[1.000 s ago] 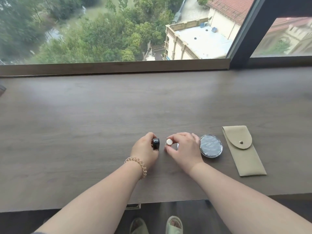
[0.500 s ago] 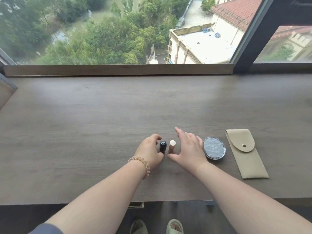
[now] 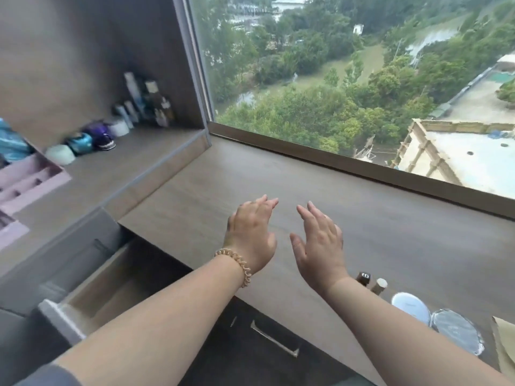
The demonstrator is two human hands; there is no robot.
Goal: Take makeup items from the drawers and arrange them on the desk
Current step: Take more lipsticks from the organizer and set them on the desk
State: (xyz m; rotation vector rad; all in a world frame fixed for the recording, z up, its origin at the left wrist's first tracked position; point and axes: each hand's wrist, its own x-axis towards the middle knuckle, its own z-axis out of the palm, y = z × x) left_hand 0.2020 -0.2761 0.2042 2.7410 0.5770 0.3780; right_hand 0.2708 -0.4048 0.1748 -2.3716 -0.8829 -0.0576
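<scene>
My left hand [image 3: 252, 232] and my right hand [image 3: 320, 243] hover side by side over the wooden desk [image 3: 390, 235], fingers spread, holding nothing. Behind my right wrist a black lipstick [image 3: 363, 278] and a beige lipstick [image 3: 379, 286] stand upright. Further right lie a white round compact [image 3: 411, 306], a silver round compact [image 3: 457, 331] and the corner of a beige pouch [image 3: 505, 346]. At lower left an open drawer [image 3: 111, 282] sticks out below the desk; what shows of its inside looks bare.
A shut drawer with a metal handle [image 3: 274, 341] sits under the desk front. To the left a raised shelf [image 3: 117, 168] carries blurred jars, bottles and pink organiser trays [image 3: 28, 182]. A window sill [image 3: 362, 168] runs along the desk's far edge.
Both hands let go of the two lipsticks and lifted off them, fingers opening. The view swung left, bringing the open drawer and the side shelf into sight.
</scene>
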